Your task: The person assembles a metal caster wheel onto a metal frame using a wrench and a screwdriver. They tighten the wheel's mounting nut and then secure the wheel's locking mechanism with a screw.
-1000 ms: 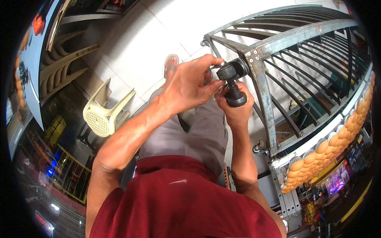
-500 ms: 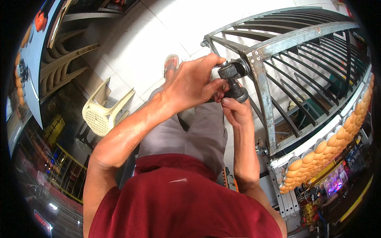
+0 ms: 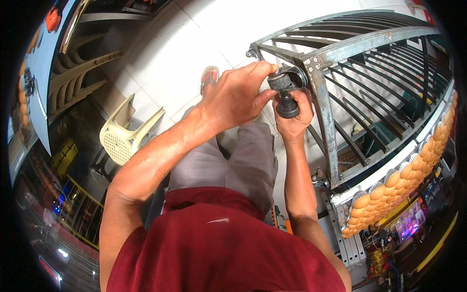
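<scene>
A caster wheel in a dark metal fork sticks out from the corner of a metal frame. My left hand reaches in from the left, its forefinger above the wheel and its thumb below, pinching it. Just below the wheel, my right hand is closed round a black cylindrical tool with a flared round end. This tool stands against the underside of the wheel; its exact kind and where it meets the wheel are hidden.
The frame's dark bars fill the right side, with rows of eggs along its near edge. A cream plastic stool stands at left, near stacked chairs. White floor tiles lie ahead.
My right hand has risen and wrapped round the black tool, whose flared end now points more toward me. My left hand keeps its pinch on the wheel, its fingers shifted slightly.
</scene>
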Action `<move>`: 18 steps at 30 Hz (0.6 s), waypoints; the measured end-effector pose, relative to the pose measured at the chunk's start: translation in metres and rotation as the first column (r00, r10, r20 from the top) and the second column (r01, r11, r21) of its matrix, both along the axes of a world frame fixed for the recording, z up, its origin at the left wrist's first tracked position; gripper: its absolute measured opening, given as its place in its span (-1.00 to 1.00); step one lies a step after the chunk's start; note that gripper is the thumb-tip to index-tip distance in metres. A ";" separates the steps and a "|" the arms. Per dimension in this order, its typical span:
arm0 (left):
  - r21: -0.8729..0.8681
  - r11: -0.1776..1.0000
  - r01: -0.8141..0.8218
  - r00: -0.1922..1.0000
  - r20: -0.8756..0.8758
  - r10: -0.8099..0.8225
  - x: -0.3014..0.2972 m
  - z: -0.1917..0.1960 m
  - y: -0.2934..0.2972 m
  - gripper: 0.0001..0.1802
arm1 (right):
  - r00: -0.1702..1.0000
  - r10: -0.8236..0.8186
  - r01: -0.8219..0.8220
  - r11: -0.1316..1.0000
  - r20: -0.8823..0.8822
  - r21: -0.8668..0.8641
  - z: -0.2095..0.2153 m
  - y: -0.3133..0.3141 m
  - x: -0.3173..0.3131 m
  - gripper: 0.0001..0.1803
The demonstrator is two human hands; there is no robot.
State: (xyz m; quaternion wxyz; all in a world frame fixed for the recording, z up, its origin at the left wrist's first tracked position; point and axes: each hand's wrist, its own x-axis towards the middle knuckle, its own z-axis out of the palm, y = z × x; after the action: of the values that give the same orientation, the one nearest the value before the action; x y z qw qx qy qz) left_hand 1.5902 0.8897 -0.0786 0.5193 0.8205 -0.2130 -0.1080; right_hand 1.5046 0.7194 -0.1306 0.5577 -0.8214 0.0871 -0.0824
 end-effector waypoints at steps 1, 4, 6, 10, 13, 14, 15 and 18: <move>-0.001 1.000 0.005 1.000 0.013 -0.005 0.001 0.002 0.000 -0.53 | 0.995 0.033 -0.022 0.993 0.093 -0.119 -0.002 -0.003 0.001 -0.72; 0.039 0.999 0.033 0.999 -0.012 -0.033 0.001 0.002 0.002 -0.54 | 0.980 -0.041 0.052 0.997 -0.196 0.052 0.030 0.004 -0.001 -0.71; 0.037 0.999 0.039 0.997 -0.061 -0.037 0.000 0.004 0.002 -0.54 | 0.870 0.041 0.145 0.931 -0.491 0.335 0.051 0.001 -0.006 -0.71; -0.005 0.999 0.040 0.997 -0.068 -0.040 -0.001 -0.004 0.000 -0.55 | 0.853 0.286 0.406 0.159 -0.436 0.900 0.052 0.013 -0.016 -0.62; 0.016 0.999 0.051 0.994 -0.098 -0.049 0.000 -0.001 -0.001 -0.57 | 0.895 0.266 0.438 -0.381 -0.357 0.814 0.044 0.020 -0.017 -0.67; 0.016 0.999 0.047 0.996 -0.081 -0.045 -0.001 -0.002 0.000 -0.57 | 0.883 0.275 0.463 -0.378 -0.380 0.802 0.041 0.020 -0.019 -0.62; 0.016 0.999 0.044 0.997 -0.063 -0.043 -0.001 -0.004 0.000 -0.57 | 0.869 0.299 0.462 -0.213 -0.393 0.861 0.042 0.019 -0.018 -0.63; 0.027 0.998 0.050 0.997 -0.068 -0.048 -0.002 -0.002 0.000 -0.57 | 0.860 0.278 0.335 0.325 -0.428 0.885 0.041 0.008 -0.014 -0.72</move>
State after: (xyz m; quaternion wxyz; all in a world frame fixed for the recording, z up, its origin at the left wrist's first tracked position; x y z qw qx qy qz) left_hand 1.5882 0.8901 -0.0808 0.5113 0.8184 -0.2142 -0.1513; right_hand 1.4908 0.7278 -0.0899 0.8819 -0.3286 0.2773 0.1936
